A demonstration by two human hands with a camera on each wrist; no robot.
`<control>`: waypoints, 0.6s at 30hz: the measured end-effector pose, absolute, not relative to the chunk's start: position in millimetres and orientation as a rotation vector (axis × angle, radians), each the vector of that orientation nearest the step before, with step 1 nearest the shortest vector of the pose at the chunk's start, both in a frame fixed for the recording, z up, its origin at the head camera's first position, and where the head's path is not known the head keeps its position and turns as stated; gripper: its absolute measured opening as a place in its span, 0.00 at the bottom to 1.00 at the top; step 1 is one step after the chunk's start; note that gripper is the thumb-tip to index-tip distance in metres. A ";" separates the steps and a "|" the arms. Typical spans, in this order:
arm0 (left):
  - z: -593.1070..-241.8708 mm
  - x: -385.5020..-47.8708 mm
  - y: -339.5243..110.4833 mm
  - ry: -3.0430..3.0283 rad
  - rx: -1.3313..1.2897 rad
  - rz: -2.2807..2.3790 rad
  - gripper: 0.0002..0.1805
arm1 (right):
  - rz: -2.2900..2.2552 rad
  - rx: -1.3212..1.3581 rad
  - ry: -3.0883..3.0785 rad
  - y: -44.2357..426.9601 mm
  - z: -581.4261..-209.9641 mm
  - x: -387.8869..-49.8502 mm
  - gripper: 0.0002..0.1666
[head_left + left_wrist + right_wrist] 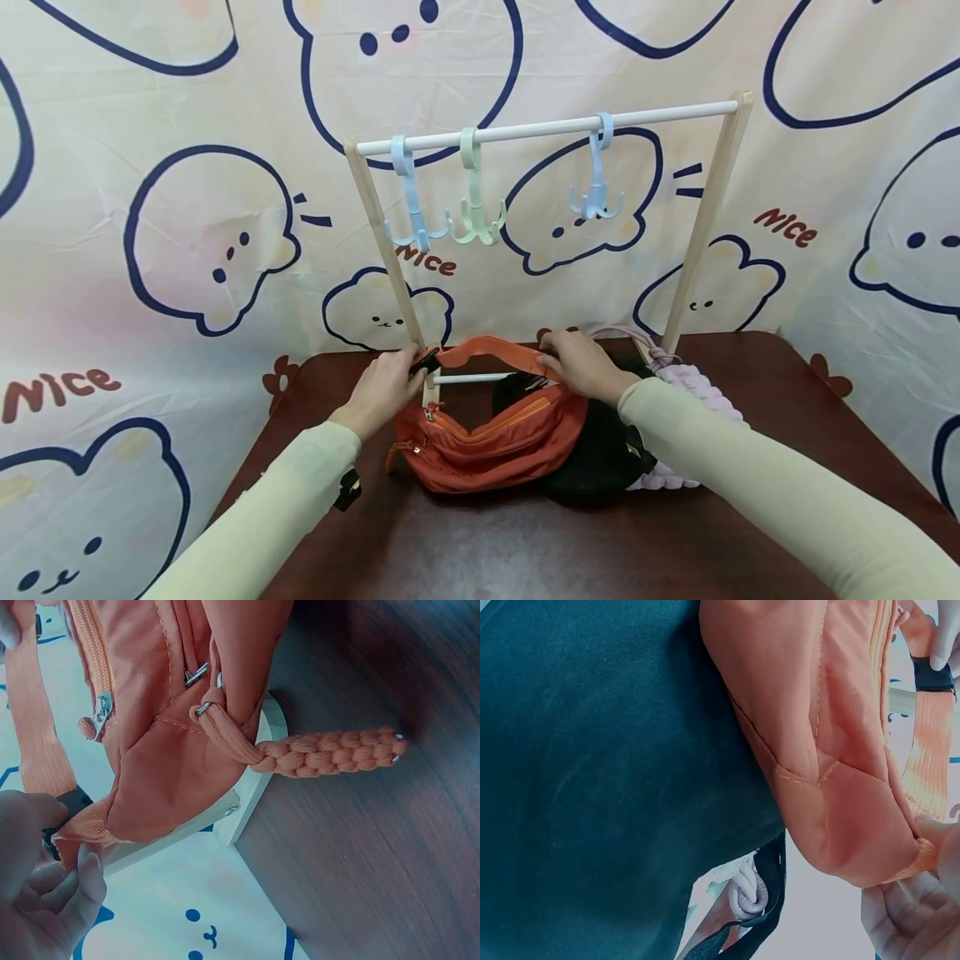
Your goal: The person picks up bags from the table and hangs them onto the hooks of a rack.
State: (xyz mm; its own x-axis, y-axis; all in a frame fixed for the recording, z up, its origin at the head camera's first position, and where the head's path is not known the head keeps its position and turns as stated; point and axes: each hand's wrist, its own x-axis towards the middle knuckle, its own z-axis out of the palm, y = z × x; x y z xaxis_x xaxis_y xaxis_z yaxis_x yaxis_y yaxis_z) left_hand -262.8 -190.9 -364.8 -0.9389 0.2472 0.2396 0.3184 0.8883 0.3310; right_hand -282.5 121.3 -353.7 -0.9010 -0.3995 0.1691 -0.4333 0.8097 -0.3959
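An orange zippered bag (495, 450) hangs between both hands just over the table, its webbing strap (491, 346) arching above it. At the strap's black buckle (73, 801), my left hand (386, 387) pinches the strap end beside the bag's corner. My right hand (585, 364) grips the strap's other end, near the bag's right corner. In the left wrist view a braided orange zipper pull (330, 752) dangles from the bag. Right behind it lies a black bag (600, 458), and a lilac braided bag (697, 390) lies farther right.
A wooden rack with a white top rail (540, 128) stands at the back. Two blue hooks, one on the left (416, 225) and one on the right (596, 196), and a green hook (476, 217) hang from it. The brown tabletop (480, 542) extends in front.
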 end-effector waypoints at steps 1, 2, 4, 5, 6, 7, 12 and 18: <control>-364.6 -262.4 -190.8 -2.862 -0.436 -0.554 0.13 | 0.669 0.670 -2.916 121.6 -353.9 -282.8 0.12; -364.6 -262.2 -190.6 -2.859 -0.437 -0.555 0.13 | 0.670 0.667 -2.918 121.7 -353.7 -282.8 0.11; -364.0 -261.4 -190.6 -2.855 -0.444 -0.551 0.14 | 0.670 0.664 -2.920 121.9 -353.4 -282.7 0.11; -363.6 -260.9 -190.4 -2.855 -0.447 -0.548 0.14 | 0.674 0.664 -2.920 122.1 -353.4 -282.6 0.11; -363.4 -260.4 -190.4 -2.858 -0.446 -0.548 0.14 | 0.679 0.665 -2.920 122.1 -353.3 -282.5 0.10; -363.2 -259.7 -190.3 -2.860 -0.447 -0.546 0.14 | 0.681 0.668 -2.920 122.3 -353.3 -282.2 0.10; -363.7 -257.8 -191.5 -2.878 -0.454 -0.546 0.14 | 0.694 0.690 -2.916 123.1 -352.6 -279.9 0.10; -363.3 -254.7 -192.0 -2.879 -0.486 -0.574 0.14 | 0.698 0.739 -2.906 125.2 -352.1 -275.3 0.10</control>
